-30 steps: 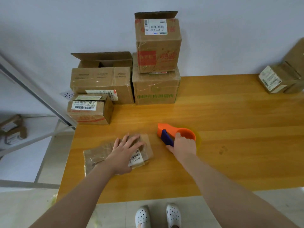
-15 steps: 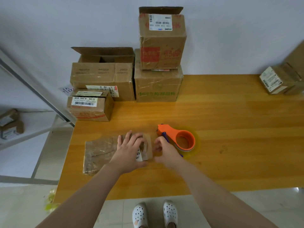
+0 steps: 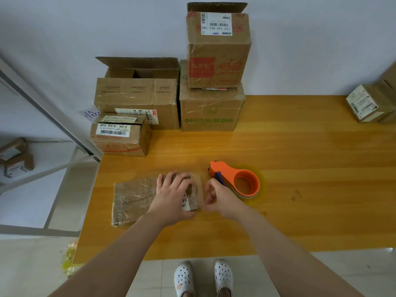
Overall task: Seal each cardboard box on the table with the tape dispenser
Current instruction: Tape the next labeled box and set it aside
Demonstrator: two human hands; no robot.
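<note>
While the left hand point(image 3: 171, 196) lies spread on the flat brown cardboard package point(image 3: 132, 196) near the desk's point(image 3: 300, 211) front edge, probably pinning it, the right hand point(image 3: 225, 200) pinches its right edge. The orange plastic tape dispenser point(image 3: 225, 171) lies unheld just beside.

We are noting the left hand point(image 3: 171, 198) pressing flat, fingers spread, on the right end of a low cardboard box point(image 3: 132, 196). The right hand point(image 3: 222, 200) is curling its fingers at the box edge just beside the left hand; we are not making out any pinch. The orange tape dispenser point(image 3: 235, 179) is lying just beyond the right hand.
</note>
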